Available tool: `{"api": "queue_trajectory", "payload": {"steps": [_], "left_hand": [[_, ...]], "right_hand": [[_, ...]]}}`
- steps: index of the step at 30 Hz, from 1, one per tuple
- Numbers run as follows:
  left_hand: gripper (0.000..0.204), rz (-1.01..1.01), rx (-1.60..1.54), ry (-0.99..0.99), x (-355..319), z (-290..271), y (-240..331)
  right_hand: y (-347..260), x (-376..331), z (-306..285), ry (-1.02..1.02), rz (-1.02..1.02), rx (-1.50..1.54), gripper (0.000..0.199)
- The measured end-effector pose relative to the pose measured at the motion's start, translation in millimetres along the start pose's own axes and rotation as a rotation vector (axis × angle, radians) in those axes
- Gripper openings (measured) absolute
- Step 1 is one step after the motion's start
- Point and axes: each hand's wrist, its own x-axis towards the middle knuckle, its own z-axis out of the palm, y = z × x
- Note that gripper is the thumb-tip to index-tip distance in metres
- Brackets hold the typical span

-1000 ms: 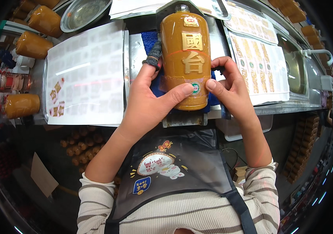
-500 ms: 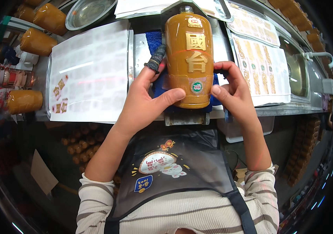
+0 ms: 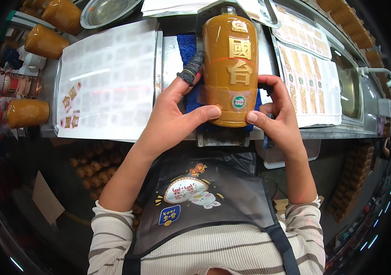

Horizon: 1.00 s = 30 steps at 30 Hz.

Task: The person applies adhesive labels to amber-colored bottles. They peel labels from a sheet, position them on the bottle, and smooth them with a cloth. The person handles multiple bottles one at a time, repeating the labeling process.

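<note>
I hold a tall ochre ceramic bottle (image 3: 230, 55) with gold raised characters and a small round sticker near its base, lying over a blue pad (image 3: 187, 48) on a steel bench. My left hand (image 3: 172, 114) grips its left side, thumb pressed across the lower front; the index finger wears a grey knitted cot. My right hand (image 3: 278, 114) clasps the bottle's lower right side, thumb at the base beside the sticker.
A sticker sheet (image 3: 108, 82) on a tray lies at left, more label sheets (image 3: 310, 78) at right. Several ochre bottles (image 3: 28, 112) lie at the far left, a steel bowl (image 3: 108, 10) at the top, a sink (image 3: 356, 82) at right.
The bottle has shifted slightly up and away. My left thumb slid across the lower front, and my right thumb moved in toward the round sticker.
</note>
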Motion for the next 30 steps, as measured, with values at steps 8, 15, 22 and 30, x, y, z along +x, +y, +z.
{"api": "queue_trajectory", "payload": {"steps": [8, 15, 22, 30], "left_hand": [[0.073, -0.043, -0.09, 0.048, -2, -2, -8], [0.084, -0.096, -0.025, -0.014, -2, 0, -3], [0.077, -0.021, -0.03, 0.049, 3, 9, 3], [0.06, -0.05, -0.007, 0.129, 9, 29, 22]], "right_hand": [[1, 2, 2, 0.019, 0.019, 0.133, 0.069], [3, 2, -4, -0.026, -0.008, -0.008, 0.066], [1, 5, -13, -0.076, 0.003, 0.251, 0.052], [14, 9, -1, 0.031, -0.051, 0.091, 0.057]]}}
